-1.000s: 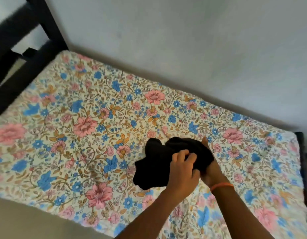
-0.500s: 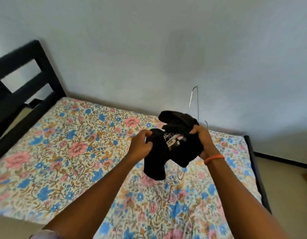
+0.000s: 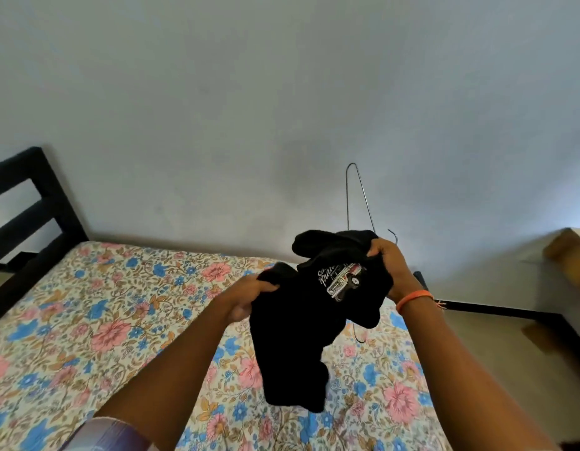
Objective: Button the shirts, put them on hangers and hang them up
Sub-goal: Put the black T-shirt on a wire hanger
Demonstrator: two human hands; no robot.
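Hands (image 3: 246, 302) gripping shirt (image 3: 311, 323) (black) — hanger (image 3: 358, 196) inside

The black shirt (image 3: 301, 323) hides most of the wire hanger (image 3: 358, 196) and the fingertips of the right hand (image 3: 387, 268), and its printed lettering is partly folded under.

We read white script on black shirt (image 3: 314, 320), beside printed truck picture (image 3: 345, 281): first line starts "S", second "Pran"; remaining letters lost in fold. We find no other text.
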